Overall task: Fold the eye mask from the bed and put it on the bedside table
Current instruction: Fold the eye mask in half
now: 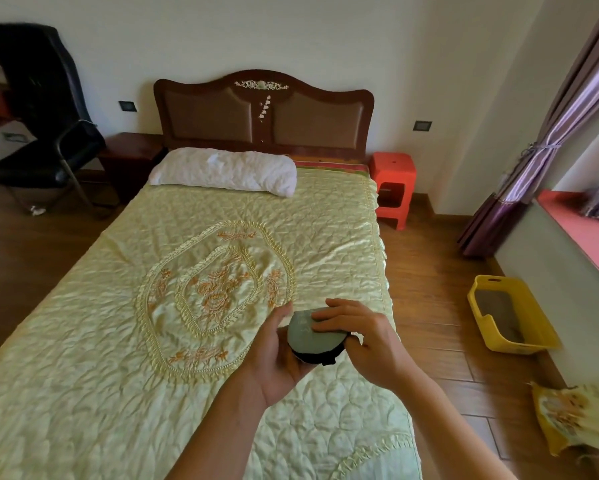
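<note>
A grey-green eye mask (306, 336) with a black underside is doubled over between my two hands, held above the right side of the bed (118, 306). My left hand (274, 362) cups it from below and the left. My right hand (357, 341) presses on it from above, fingers across its top. The dark wooden bedside table (131, 150) stands at the far left of the headboard, well away from my hands.
A white pillow (225, 169) lies at the head of the bed. A red plastic stool (393, 183) stands right of the headboard. A black chair (41, 133) is at the far left. A yellow basket (509, 317) and a yellow bag (572, 417) sit on the wooden floor at right.
</note>
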Demonstrator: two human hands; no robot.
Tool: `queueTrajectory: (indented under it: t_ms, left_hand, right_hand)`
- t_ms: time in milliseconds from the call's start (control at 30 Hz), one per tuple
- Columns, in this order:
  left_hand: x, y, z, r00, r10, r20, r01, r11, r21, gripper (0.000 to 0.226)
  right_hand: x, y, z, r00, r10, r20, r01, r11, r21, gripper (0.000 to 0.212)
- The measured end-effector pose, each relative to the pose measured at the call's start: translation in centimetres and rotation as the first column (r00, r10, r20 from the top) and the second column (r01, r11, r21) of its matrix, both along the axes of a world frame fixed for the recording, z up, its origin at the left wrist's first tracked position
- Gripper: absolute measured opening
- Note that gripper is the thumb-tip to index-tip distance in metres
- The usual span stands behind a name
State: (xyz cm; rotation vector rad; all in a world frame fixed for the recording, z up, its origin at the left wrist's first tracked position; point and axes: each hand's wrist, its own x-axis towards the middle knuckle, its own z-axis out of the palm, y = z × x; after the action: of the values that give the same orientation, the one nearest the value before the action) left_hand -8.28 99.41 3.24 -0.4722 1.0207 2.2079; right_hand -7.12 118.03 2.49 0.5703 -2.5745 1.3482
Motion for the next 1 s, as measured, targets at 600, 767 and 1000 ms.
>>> queueTrajectory:
  t_ms: [600,767,1000]
  left_hand:
    - [1.6,-0.8,-1.1,0.992,0.034,-0.12,-0.063,0.967,-0.246,0.054]
    - [2.5,-2.3,-2.4,0.99,0.084,-0.116,-0.112,0.959,-0.259,0.052]
    - [5.3,-5.7,-3.3,0.952,0.288,-0.104,-0.307,0.896,-0.322,0.036]
  right_hand:
    - [3.1,-2.7,-0.2,0.726,-0.092,0.681,0.508,0.74,-0.441,0.026]
    - [3.5,-4.1,-0.9,0.703,-0.079,0.707,0.498,0.764,-0.41,0.024]
    - [3.6,-7.4,-1.8,0.687,0.038,0.726,0.349,0.859,-0.375,0.019]
